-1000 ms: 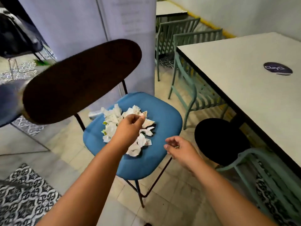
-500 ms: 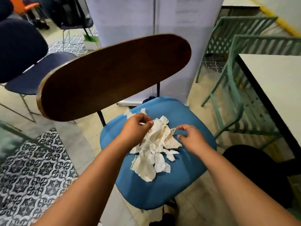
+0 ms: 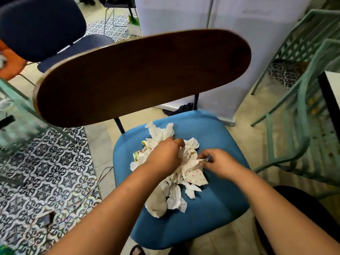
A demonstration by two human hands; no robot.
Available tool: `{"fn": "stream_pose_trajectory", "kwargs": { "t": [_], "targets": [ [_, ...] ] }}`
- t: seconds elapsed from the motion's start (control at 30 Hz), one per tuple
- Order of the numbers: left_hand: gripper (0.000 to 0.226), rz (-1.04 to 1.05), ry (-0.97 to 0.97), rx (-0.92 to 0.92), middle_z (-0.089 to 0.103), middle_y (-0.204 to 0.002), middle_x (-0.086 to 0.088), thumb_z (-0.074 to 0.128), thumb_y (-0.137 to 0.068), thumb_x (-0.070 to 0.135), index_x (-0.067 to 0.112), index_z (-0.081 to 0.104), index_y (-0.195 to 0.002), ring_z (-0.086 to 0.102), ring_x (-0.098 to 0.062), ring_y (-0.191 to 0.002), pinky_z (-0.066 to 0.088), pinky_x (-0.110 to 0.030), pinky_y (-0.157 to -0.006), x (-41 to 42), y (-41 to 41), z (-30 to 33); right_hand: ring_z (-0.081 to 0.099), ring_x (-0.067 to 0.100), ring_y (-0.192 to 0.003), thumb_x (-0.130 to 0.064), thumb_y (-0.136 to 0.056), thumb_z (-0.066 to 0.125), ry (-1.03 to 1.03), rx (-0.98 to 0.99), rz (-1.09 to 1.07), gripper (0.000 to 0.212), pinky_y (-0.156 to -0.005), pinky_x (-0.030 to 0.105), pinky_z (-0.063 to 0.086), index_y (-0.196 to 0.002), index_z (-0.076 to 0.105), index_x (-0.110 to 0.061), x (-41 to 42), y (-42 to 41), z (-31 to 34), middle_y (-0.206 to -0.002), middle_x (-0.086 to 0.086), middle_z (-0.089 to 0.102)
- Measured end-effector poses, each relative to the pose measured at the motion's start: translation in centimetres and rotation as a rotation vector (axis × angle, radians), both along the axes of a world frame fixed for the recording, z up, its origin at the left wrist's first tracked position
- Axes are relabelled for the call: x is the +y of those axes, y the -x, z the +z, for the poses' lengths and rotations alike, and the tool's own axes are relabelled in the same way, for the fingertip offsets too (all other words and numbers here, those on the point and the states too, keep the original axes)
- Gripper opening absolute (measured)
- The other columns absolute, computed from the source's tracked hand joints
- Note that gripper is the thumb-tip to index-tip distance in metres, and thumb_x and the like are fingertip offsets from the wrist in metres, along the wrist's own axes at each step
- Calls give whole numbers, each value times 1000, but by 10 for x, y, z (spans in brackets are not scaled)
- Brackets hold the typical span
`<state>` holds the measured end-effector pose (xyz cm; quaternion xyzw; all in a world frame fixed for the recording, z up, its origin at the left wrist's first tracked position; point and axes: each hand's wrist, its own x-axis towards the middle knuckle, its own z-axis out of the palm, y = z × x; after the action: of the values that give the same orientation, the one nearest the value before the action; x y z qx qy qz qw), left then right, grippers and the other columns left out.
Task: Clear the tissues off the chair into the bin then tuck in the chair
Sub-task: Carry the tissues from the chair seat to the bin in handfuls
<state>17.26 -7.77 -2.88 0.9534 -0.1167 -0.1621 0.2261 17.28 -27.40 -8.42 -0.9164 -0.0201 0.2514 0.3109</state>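
Both hands have closed in on the pile since half a second ago, and the view has dropped nearer the seat, so the table at the right edge is now almost out of frame. Crumpled tissues [image 3: 173, 183] lie heaped on the middle of the blue seat of the chair [image 3: 217, 208], some plain white, some with coloured dots. On the upper left part of the heap sits the left hand [image 3: 163, 155], fingers curled down into the paper — its grip looks gathered round a bunch of tissues, though the fingertips are hidden. At the heap's right edge, the right hand [image 3: 219, 162] pinches a corner of a dotted tissue between thumb and fingers; its grip is nearly closed on that corner, and slight blur softens the detail. Loose white pieces trail toward the seat's front, below both hands and untouched. Bare blue seat shows all round the heap, widest at the front and right. Behind the hands the dark wooden backrest [image 3: 143, 76] spans the seat's far side. Green metal chairs [image 3: 303, 126] stand just beside the seat on the right, with a strip of pale floor between. To the left lies patterned floor tile [image 3: 46, 172], crossed by thin cables [image 3: 88, 190], and a dark blue chair [image 3: 42, 24] stands further back.
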Motion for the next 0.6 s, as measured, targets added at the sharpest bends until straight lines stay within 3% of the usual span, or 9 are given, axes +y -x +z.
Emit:
{"fn": "stream_pose_trajectory", "kwargs": {
  "t": [0.1,0.27,0.37,0.53,0.6],
  "targets": [
    [30,22,24,9,62,-112,-3,63,-82,13,18,61,-111,61,-23,-93,48,-29,-77,0,-3,2,59,10,-73,-18,-86,68,-64,29,45,13,-65,23,45,-88,63,-30,-7,-6,8,-83,-6,67],
    [28,107,98,14,65,-105,3,65,-84,15,18,63,-112,60,-14,-87,47,-23,-78,6,-13,13,60,11,-74,-15,-86,67,-221,35,0,9,-70,25,47,-88,69,-23,-22,-10,23,-87,2,72],
    [24,137,121,4,66,-101,5,67,-84,16,17,64,-108,63,-15,-91,48,-24,-79,9,-18,21,59,14,-77,-15,-85,68,-312,8,-89,6,-78,35,49,-89,71,-20,-31,-9,26,-88,10,72],
    [17,182,262,7,66,-86,6,73,-81,16,18,66,-96,61,-10,-75,44,-13,-62,7,-23,33,59,13,-73,-15,-86,67,-408,-60,-306,7,-68,27,43,-88,70,-20,-45,7,32,-84,10,72],
    [15,199,321,8,70,-86,3,75,-80,17,18,67,-93,64,-14,-76,50,-18,-66,6,-24,37,59,15,-71,-15,-87,67,-432,-102,-403,7,-66,30,43,-87,70,-21,-47,15,36,-83,13,72]
  ]
}}
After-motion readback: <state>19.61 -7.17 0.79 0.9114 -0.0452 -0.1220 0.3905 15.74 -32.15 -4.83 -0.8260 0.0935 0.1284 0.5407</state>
